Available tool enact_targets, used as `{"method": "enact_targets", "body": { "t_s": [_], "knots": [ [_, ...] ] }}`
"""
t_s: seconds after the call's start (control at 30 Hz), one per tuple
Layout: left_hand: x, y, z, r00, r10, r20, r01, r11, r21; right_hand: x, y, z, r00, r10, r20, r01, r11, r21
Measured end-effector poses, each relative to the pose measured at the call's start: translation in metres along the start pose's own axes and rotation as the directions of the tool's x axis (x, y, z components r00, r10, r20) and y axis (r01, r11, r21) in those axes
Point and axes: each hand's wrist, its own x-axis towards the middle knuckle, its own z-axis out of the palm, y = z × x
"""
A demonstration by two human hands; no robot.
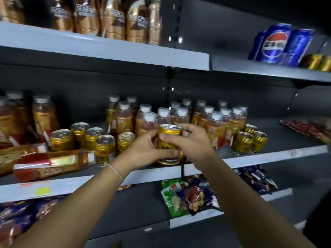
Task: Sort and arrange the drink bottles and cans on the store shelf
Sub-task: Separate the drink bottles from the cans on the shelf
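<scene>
Both hands on one gold can at the front edge of the middle shelf. Left hand wraps its left side, thumb across the label; right hand pinches the rim and right side, fingers curled. Can upright, base at or just above the shelf; contact unclear.

Left of the can: a can cluster, loosely spaced. Behind it: capped bottles. Right of it: three more cans. Far left: a fallen bottle.

Judgement: placing and squaring the can. Keep it vertical, turn the label outward, seat the base flat, release one hand at a time. Avoid knocking the bottles behind.
</scene>
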Motion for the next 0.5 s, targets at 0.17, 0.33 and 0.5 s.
{"method": "enact_targets", "body": {
  "t_s": [0.17,0.33,0.5],
  "knots": [
    [0.04,-0.003,0.049,0.978,-0.031,0.206,0.024,0.999,0.036,0.001,0.021,-0.057,0.99,0.025,-0.141,-0.037,0.996,-0.08],
    [0.089,-0.002,0.087,0.965,-0.05,0.259,0.017,0.992,0.127,0.011,0.027,-0.112,0.967,0.049,-0.252,-0.086,0.986,-0.141],
    [0.134,-0.001,0.121,0.953,-0.047,0.301,-0.011,0.982,0.191,0.029,0.033,-0.16,0.932,0.013,-0.363,-0.089,0.977,-0.193]
  ]
}}
